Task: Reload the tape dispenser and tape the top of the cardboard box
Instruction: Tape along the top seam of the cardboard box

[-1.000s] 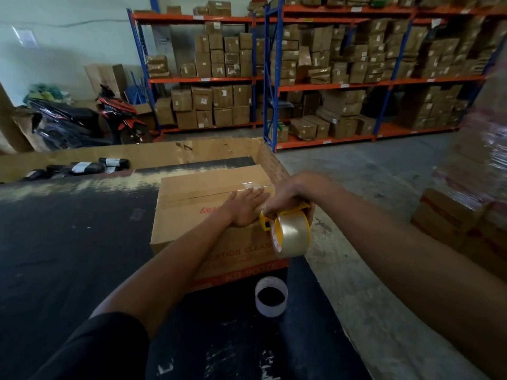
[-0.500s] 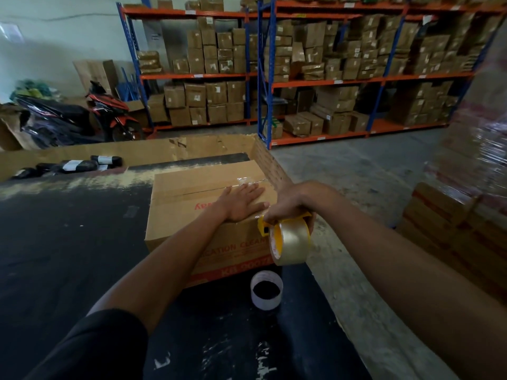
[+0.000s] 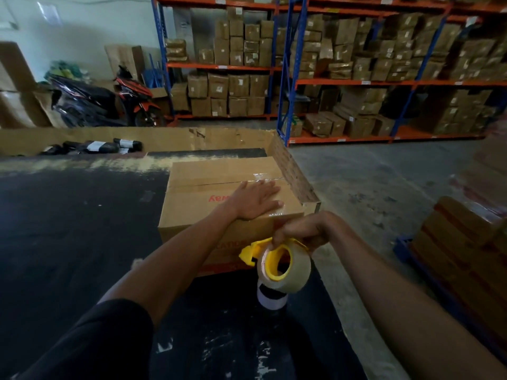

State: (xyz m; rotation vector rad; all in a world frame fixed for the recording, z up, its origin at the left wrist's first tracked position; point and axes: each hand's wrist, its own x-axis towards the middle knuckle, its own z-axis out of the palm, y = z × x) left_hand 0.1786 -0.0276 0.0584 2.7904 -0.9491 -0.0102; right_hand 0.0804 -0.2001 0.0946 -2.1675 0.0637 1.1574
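Note:
A closed cardboard box (image 3: 197,198) with red lettering sits on the black table (image 3: 76,229), near its right edge. My left hand (image 3: 253,200) lies flat on the box top, fingers spread, over a strip of clear tape. My right hand (image 3: 301,231) grips a yellow tape dispenser (image 3: 274,259) loaded with a roll of clear tape, held just in front of the box's near right corner. An empty white tape core (image 3: 270,297) stands on the table right under the dispenser.
A low cardboard wall (image 3: 290,171) borders the table's far and right sides, with black rolls (image 3: 109,146) beside it at the far left. To the right lie concrete floor (image 3: 384,187) and stacked boxes (image 3: 466,256). Shelving racks (image 3: 356,78) and a motorbike (image 3: 109,102) stand behind.
My right hand has pulled the dispenser back off the box top and down in front of its near side. My left hand has flattened and slid further onto the box top.

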